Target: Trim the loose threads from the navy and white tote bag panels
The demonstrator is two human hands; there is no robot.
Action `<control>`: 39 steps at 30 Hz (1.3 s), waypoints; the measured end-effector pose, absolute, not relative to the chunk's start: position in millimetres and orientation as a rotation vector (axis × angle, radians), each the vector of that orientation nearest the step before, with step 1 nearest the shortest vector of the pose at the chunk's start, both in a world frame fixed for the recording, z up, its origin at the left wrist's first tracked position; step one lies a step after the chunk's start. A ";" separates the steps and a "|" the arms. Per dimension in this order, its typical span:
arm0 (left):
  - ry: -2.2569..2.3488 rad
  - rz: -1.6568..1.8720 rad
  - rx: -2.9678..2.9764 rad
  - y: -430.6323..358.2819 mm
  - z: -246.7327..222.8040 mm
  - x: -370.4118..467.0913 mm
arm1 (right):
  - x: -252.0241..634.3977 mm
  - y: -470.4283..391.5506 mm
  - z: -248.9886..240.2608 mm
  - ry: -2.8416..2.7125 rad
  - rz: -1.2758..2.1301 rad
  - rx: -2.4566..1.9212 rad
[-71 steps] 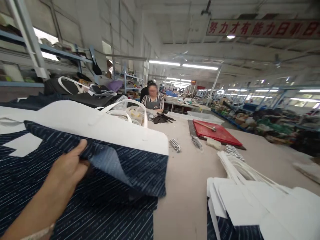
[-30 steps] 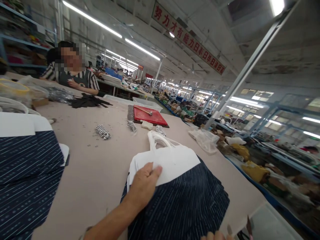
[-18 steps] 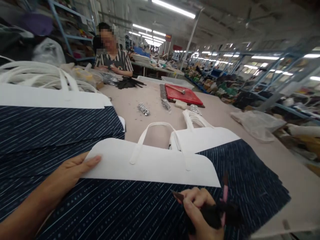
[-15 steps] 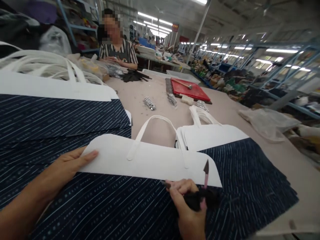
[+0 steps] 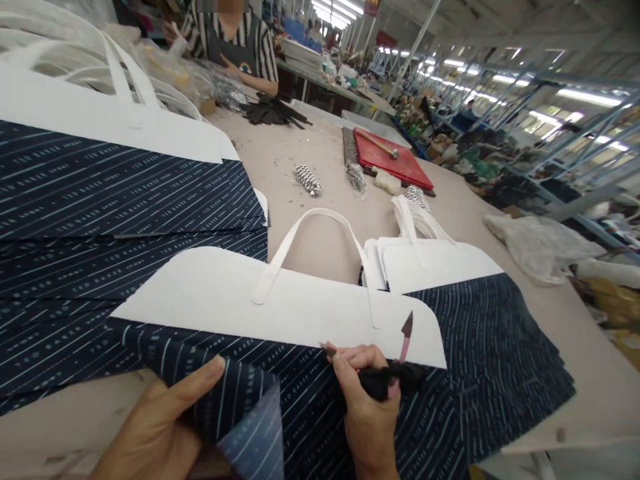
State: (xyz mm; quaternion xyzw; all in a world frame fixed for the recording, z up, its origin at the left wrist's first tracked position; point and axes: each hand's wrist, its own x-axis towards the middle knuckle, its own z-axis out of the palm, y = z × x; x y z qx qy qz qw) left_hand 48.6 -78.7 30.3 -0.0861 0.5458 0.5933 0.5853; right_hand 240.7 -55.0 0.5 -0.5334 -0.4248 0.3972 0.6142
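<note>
My left hand (image 5: pixel 170 413) pinches the lower part of a navy fabric panel (image 5: pixel 310 400) with pale lettered stripes, thumb on top; the cloth is folded back and shows its paler underside. A white band (image 5: pixel 300 307) with rounded upper corners and a white strap handle (image 5: pixel 325 212) runs along the panel's top. My right hand (image 5: pixel 370 407) is closed round a pointed tool (image 5: pixel 373 383) with a black-wrapped middle. One thin tip touches or hovers at the band's lower edge; a pink shaft with a dark arrow-shaped end sticks up behind the fingers. Its exact kind is unclear.
Stacks of similar handled panels lie at the left (image 5: pixel 165 137) and right (image 5: pixel 450 260). Farther back are a red board (image 5: pixel 395 160) with a hammer (image 5: pixel 385 147), wrapped black-and-white bundles (image 5: pixel 307 180) and black strips (image 5: pixel 275 110). A person in a striped shirt (image 5: pixel 265 53) is across the table.
My left hand has left the white band's left end and moved down to the navy cloth, folding it back. My right hand stays near the band's lower edge with the tool. The view has tilted down.
</note>
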 end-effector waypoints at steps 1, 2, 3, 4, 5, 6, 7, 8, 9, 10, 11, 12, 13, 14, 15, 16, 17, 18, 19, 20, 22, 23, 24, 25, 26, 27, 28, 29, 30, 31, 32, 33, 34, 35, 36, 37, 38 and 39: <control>1.266 1.362 -0.195 -75.7 31.9 56.9 | 240.7 -55.0 0.6 -0.975 0.905 -1.229; 1.261 1.330 -0.188 -72.0 34.5 64.5 | 240.5 -55.1 0.8 -0.974 0.893 -1.229; 1.263 1.294 -0.181 -68.0 37.4 71.4 | 240.3 -55.2 1.0 -0.975 0.880 -1.233; 1.273 1.264 -0.175 -64.4 40.0 77.2 | 239.9 -55.5 1.3 -0.977 0.871 -1.238; 1.289 1.243 -0.169 -61.3 41.9 82.1 | 239.5 -55.7 1.6 -0.982 0.868 -1.243; 1.312 1.229 -0.169 -59.0 42.7 85.8 | 239.0 -55.9 2.0 -0.986 0.868 -1.251; 1.341 1.214 -0.175 -57.4 42.7 88.3 | 238.6 -56.1 2.4 -0.991 0.873 -1.260; 1.368 1.198 -0.182 -56.3 41.8 89.9 | 238.3 -56.1 2.8 -0.997 0.881 -1.269; 1.384 1.180 -0.190 -55.7 40.5 90.5 | 238.2 -56.0 3.1 -1.002 0.888 -1.278; 1.390 1.165 -0.200 -55.3 39.0 90.6 | 238.1 -55.8 3.3 -1.007 0.895 -1.289; 1.392 1.157 -0.210 -55.1 37.6 90.4 | 238.3 -55.6 3.3 -1.008 0.901 -1.298; 1.392 1.164 -0.218 -55.0 36.4 90.1 | 238.6 -55.5 3.1 -1.004 0.908 -1.303; 1.398 1.177 -0.234 -54.8 35.7 90.0 | 238.9 -55.4 2.8 -0.996 0.916 -1.303; 1.405 1.194 -0.252 -54.6 35.3 90.0 | 239.3 -55.5 2.4 -0.986 0.927 -1.298; 1.414 1.205 -0.270 -54.2 35.4 90.4 | 239.7 -55.6 1.9 -0.976 0.936 -1.293; 1.419 1.207 -0.287 -53.7 35.6 90.8 | 240.1 -55.9 1.4 -0.969 0.942 -1.289; 1.423 1.203 -0.302 -53.2 35.9 91.4 | 240.4 -56.2 0.9 -0.963 0.945 -1.287; 1.424 1.193 -0.319 -52.6 36.0 91.9 | 240.6 -56.4 0.5 -0.961 0.947 -1.288; 1.419 1.178 -0.342 -52.2 35.7 92.1 | 240.8 -56.6 0.2 -0.959 0.945 -1.290; 1.404 1.167 -0.360 -51.9 34.9 92.1 | 240.9 -56.6 0.0 -0.958 0.942 -1.293; 1.375 1.144 -0.401 -52.3 32.0 90.8 | 241.0 -56.5 -0.5 -0.962 0.937 -1.293; 1.368 1.141 -0.410 -53.2 30.1 89.7 | 240.9 -56.4 -0.8 -0.963 0.935 -1.291; 1.370 1.145 -0.408 -54.5 28.1 88.5 | 240.8 -56.2 -1.1 -0.965 0.934 -1.289; 1.384 1.162 -0.397 -56.0 26.0 87.2 | 240.7 -56.1 -1.6 -0.970 0.936 -1.285; 1.398 1.177 -0.385 -57.7 24.1 86.0 | 240.6 -56.0 -2.1 -0.973 0.934 -1.284; 1.405 1.182 -0.386 -59.3 22.2 85.1 | 240.4 -56.0 -2.6 -0.975 0.931 -1.284; 1.394 1.179 -0.392 -60.5 20.6 84.5 | 240.2 -56.1 -3.0 -0.978 0.928 -1.283; 1.371 1.165 -0.418 -61.4 19.2 84.3 | 240.0 -56.2 -3.4 -0.981 0.925 -1.282; 1.338 1.145 -0.447 -61.8 18.0 84.4 | 239.7 -56.4 -3.6 -0.982 0.920 -1.282; 1.304 1.126 -0.475 -61.8 17.1 84.6 | 239.2 -56.6 -3.8 -0.985 0.916 -1.281; 1.275 1.110 -0.501 -61.5 16.3 85.0 | 238.6 -56.8 -3.9 -0.991 0.912 -1.279; 1.260 1.099 -0.524 -61.2 15.8 85.3 | 237.8 -57.0 -3.9 -1.000 0.904 -1.276; 1.265 1.087 -0.534 -60.9 15.6 85.6 | 236.8 -57.2 -3.9 -1.009 0.893 -1.277; 1.290 1.080 -0.530 -60.9 15.6 85.7 | 235.7 -57.3 -3.8 -1.020 0.884 -1.280; 1.327 1.085 -0.509 -61.0 15.9 85.8 | 234.7 -57.3 -3.6 -1.034 0.874 -1.284; 1.363 1.098 -0.480 -61.2 16.5 85.8 | 233.9 -57.3 -3.3 -1.050 0.867 -1.291; 1.389 1.118 -0.449 -61.5 17.4 85.9 | 233.4 -57.2 -2.9 -1.067 0.864 -1.300; 1.402 1.134 -0.435 -61.6 18.4 86.2 | 233.4 -57.1 -2.4 -1.082 0.865 -1.306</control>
